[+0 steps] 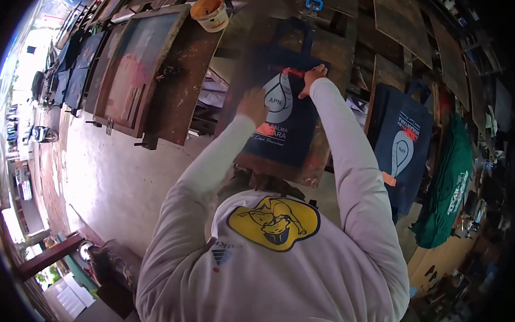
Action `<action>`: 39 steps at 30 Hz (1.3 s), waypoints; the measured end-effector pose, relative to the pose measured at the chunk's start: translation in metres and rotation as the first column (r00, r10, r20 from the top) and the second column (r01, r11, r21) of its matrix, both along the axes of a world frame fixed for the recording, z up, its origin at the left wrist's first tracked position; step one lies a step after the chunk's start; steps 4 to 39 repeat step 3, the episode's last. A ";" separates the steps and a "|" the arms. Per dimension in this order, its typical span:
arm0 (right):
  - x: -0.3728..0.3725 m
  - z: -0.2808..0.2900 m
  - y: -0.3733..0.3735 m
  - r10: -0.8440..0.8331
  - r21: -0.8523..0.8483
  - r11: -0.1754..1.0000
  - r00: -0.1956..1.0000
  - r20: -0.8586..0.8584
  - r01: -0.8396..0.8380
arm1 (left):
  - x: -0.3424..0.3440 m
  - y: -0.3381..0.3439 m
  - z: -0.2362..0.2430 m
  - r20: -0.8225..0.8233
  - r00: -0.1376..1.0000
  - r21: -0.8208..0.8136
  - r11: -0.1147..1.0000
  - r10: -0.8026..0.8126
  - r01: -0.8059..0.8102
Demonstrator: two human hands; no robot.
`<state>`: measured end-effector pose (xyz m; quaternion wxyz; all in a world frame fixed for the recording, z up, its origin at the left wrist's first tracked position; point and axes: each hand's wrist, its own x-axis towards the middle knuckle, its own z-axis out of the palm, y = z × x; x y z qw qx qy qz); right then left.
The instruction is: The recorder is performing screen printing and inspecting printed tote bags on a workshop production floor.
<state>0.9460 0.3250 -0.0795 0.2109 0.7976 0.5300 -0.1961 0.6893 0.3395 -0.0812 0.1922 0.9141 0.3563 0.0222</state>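
Note:
A navy tote bag (298, 142) lies flat on a brown, paint-stained board (238, 75), its handles stretched toward the far end. On its front are a pale drop-shaped print, white lettering and orange-red patches. My left hand (254, 106) is over the bag's left side, beside the print. Motion smears its fingers, so I cannot tell how they are bent. Near the bag's upper right corner rests my right hand (313, 80), thumb and fingers spread against the fabric. I see nothing held in it.
Another printed navy tote bag (386, 131) lies on a board to the right, with a green bag (449, 187) beyond. At left stands a wood-framed screen (139, 60). An orange-lined white bucket (212, 18) and a blue clip (314, 3) are at the far side.

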 end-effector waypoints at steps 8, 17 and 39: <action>0.003 0.004 -0.001 0.066 0.039 0.997 0.997 0.047 -0.068 | -0.045 -0.010 -0.034 0.194 0.981 0.038 0.999 -0.008 0.000; 0.003 0.004 -0.001 0.066 0.039 0.997 0.997 0.047 -0.068 | -0.045 -0.010 -0.034 0.194 0.981 0.038 0.999 -0.008 0.000; 0.003 0.004 -0.001 0.066 0.039 0.997 0.997 0.047 -0.068 | -0.045 -0.010 -0.034 0.194 0.981 0.038 0.999 -0.008 0.000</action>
